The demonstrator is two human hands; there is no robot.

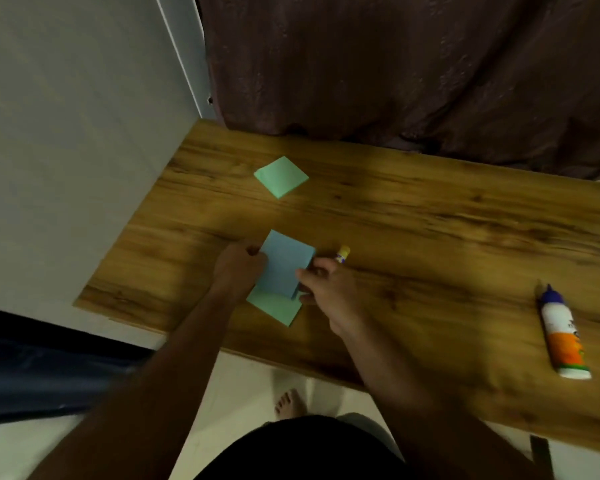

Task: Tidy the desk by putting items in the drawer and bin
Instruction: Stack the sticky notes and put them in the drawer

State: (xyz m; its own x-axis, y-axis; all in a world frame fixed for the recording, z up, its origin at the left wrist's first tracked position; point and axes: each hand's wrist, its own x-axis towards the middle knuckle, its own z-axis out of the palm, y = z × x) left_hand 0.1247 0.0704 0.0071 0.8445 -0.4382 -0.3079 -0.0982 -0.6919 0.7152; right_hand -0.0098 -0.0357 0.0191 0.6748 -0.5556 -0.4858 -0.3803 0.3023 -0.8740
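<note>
Blue paper pad (pixel 284 265) at frame centre on the bench (pixel 430 237), pinched at opposite edges: left grip (pixel 239 268) and right grip (pixel 321 289) both closed on it. Looks light, floppy, best lifted by edges. Overlaps green pad (pixel 274 308) beneath.

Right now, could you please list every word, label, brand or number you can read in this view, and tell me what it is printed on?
None can be read.
Glue bottle: dark print on its white and orange label, too blurred to read.
Small glue stick beside the right hand: yellow and purple wrapper, print too small to read.
Blue pad and both green pads: blank.
</note>
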